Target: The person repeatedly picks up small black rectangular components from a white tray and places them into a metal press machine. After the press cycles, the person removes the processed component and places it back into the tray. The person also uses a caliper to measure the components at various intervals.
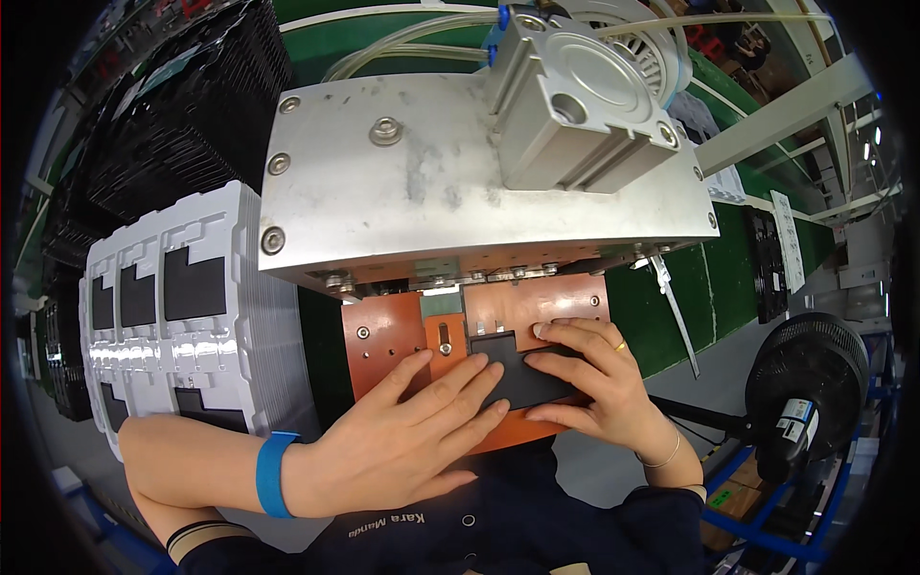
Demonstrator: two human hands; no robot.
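Observation:
A flat black L-shaped piece (522, 380) lies on the orange fixture plate (388, 321) below the metal press (402, 182). My left hand (402, 436) comes in from the left with its fingers stretched out, the fingertips touching the left side of the piece. At the piece's right side, my right hand (599, 388) has its fingers bent over the top and its thumb at the near edge, gripping it. Two small metal tabs (490, 327) show just beyond the piece. A slotted orange block (444, 335) with a screw sits left of it.
White trays (244, 316) stacked at the left hold more black L-shaped pieces (195, 286). Behind them rise stacked black trays (192, 125). A pneumatic cylinder (585, 105) tops the press. A black fan (805, 383) stands at the right; a thin metal strip (678, 321) lies on the green bench.

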